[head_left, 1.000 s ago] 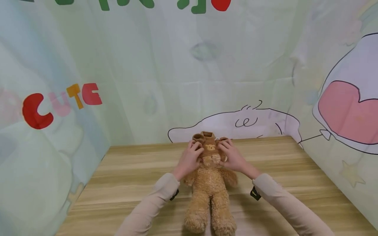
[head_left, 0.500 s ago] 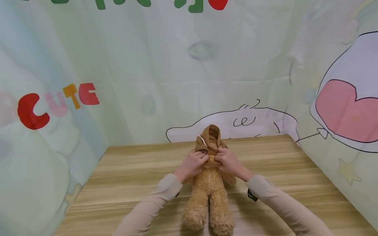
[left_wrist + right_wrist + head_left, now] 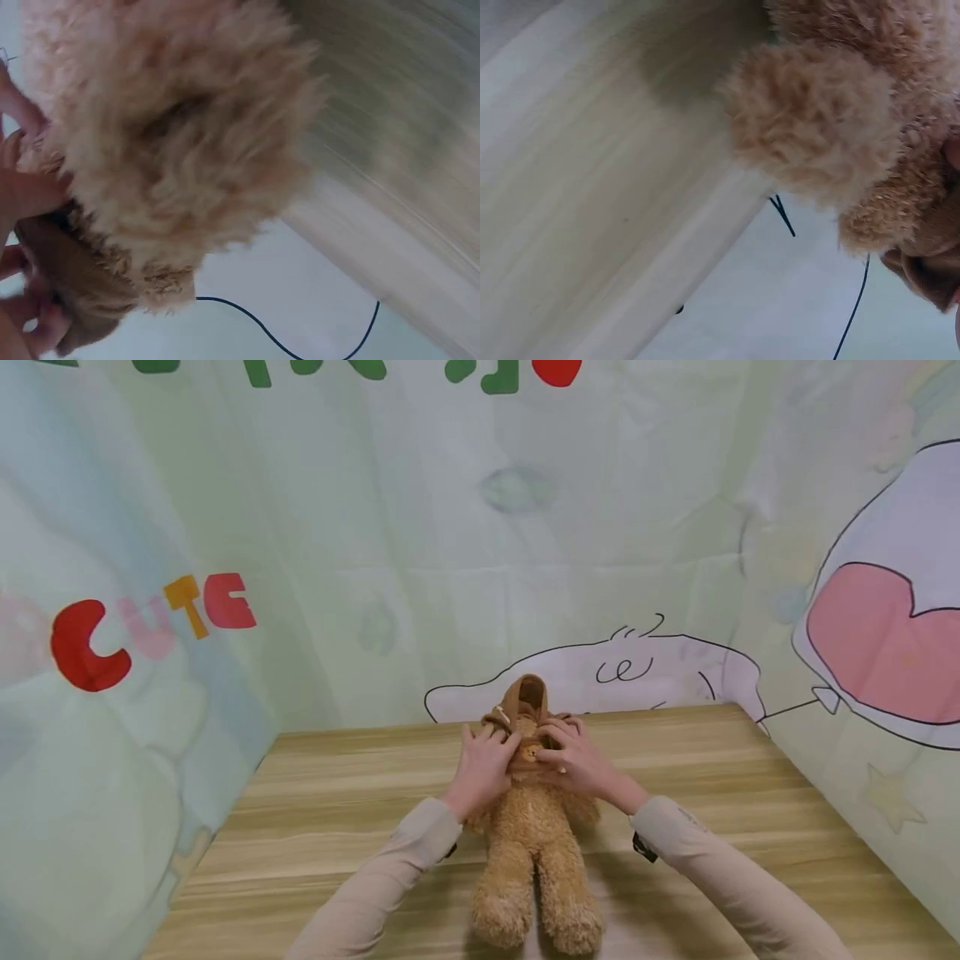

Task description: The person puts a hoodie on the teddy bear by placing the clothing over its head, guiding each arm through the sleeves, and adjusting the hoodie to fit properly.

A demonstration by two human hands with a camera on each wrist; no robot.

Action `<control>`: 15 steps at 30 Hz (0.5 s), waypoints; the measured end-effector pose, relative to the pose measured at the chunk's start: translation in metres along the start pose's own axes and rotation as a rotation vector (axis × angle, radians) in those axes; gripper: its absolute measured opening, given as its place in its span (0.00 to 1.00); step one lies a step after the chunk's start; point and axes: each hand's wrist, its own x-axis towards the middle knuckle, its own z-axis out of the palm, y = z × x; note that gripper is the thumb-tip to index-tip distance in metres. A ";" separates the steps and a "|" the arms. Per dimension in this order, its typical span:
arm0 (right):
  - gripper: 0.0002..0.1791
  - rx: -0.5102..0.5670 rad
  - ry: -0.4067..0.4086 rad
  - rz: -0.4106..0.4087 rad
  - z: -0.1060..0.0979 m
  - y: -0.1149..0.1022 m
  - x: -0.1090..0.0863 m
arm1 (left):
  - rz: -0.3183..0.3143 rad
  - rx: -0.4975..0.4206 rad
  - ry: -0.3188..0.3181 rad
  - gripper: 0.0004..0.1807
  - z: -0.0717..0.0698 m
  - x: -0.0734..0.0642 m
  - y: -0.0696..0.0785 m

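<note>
A tan plush teddy bear (image 3: 534,818) lies on its back, legs toward me. A small brown hoodie (image 3: 513,700) with a bear-face patch covers its head and upper chest, hood opening at the far end. My left hand (image 3: 483,767) grips the hoodie's left side with curled fingers. Opposite it, my right hand (image 3: 587,765) pinches the right side beside the patch. In the left wrist view, finger and thumb hold the hoodie's cloth (image 3: 71,277) near the bear's furry arm (image 3: 187,142). The right wrist view shows the other arm (image 3: 810,120) beside the hoodie (image 3: 934,244); most of that hand is out of frame.
The bear lies on a wood-grain table (image 3: 337,827). A printed cloth backdrop (image 3: 375,610) with cartoon drawings rises along the table's far edge and both sides.
The hoodie has gone from upper head height down over the bear's head onto its chest, patch lower now. Both hands pulled it toward me, then shifted their fingers on the cloth.
</note>
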 end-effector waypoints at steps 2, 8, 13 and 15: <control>0.19 -0.031 -0.002 0.018 0.001 -0.001 0.002 | 0.047 0.034 0.080 0.21 0.003 0.000 -0.002; 0.28 -0.168 -0.065 0.068 0.005 -0.001 0.003 | 0.304 0.152 0.358 0.14 0.019 -0.002 -0.011; 0.23 -0.077 -0.140 0.058 0.008 0.007 -0.006 | 0.347 -0.097 0.289 0.10 0.033 -0.004 -0.016; 0.21 0.017 -0.232 0.081 0.008 0.011 -0.009 | 0.309 -0.254 0.201 0.10 0.039 -0.007 -0.019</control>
